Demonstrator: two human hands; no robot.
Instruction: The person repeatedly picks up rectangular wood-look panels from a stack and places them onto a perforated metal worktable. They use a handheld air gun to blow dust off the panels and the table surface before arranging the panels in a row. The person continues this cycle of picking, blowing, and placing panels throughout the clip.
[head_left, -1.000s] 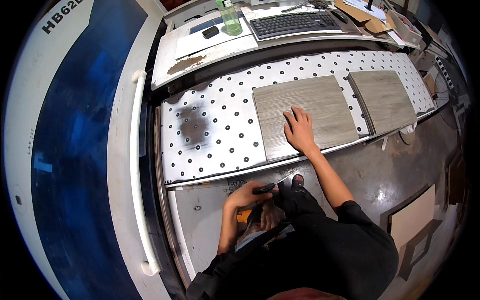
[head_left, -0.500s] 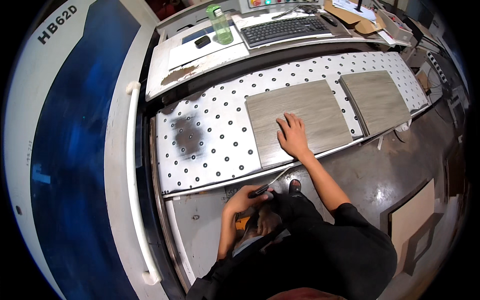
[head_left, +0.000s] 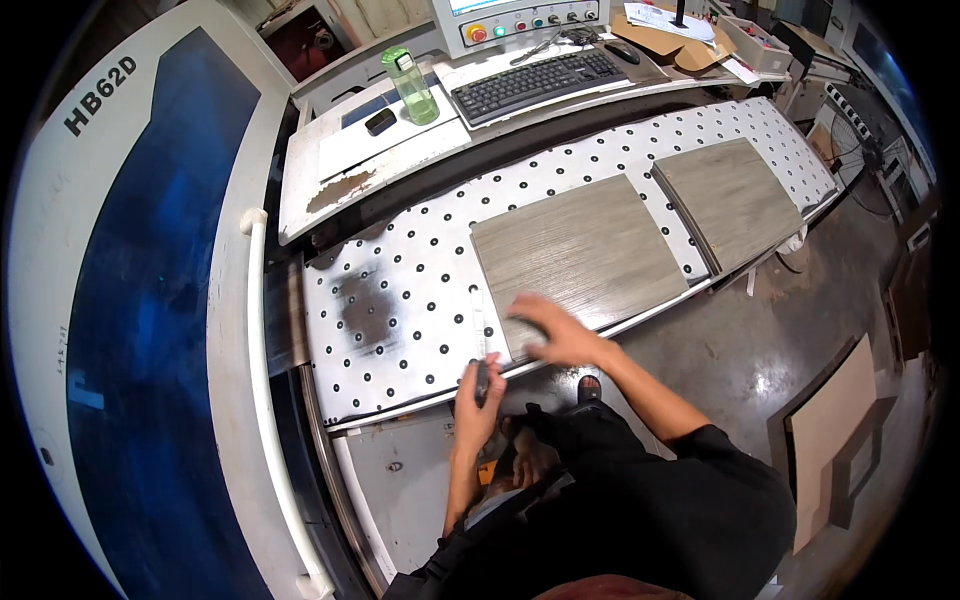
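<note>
My left hand [head_left: 473, 418] grips a black-handled tool with a long, narrow pale blade [head_left: 479, 322]. The blade points away from me, over the white bed just left of a grey-brown wood-grain board [head_left: 580, 250]; whether it touches anything is unclear. My right hand [head_left: 562, 335] is over that board's near left corner, fingers apart and blurred, holding nothing visible. Farther right lies a second wood-grain board [head_left: 735, 200], with a gap between the two. Both rest on the dotted white bed [head_left: 440, 285].
A large white and blue machine with a white handrail [head_left: 262, 380] stands at left. Behind the bed, a shelf carries a green bottle [head_left: 412, 92], a black device [head_left: 380, 122], a keyboard [head_left: 538, 85] and a mouse [head_left: 622, 52]. Cardboard panels [head_left: 828, 435] lean at lower right.
My right hand has come off the middle of the board toward its near left corner. My left hand has raised the tool, its blade now over the bed. The view has shifted.
</note>
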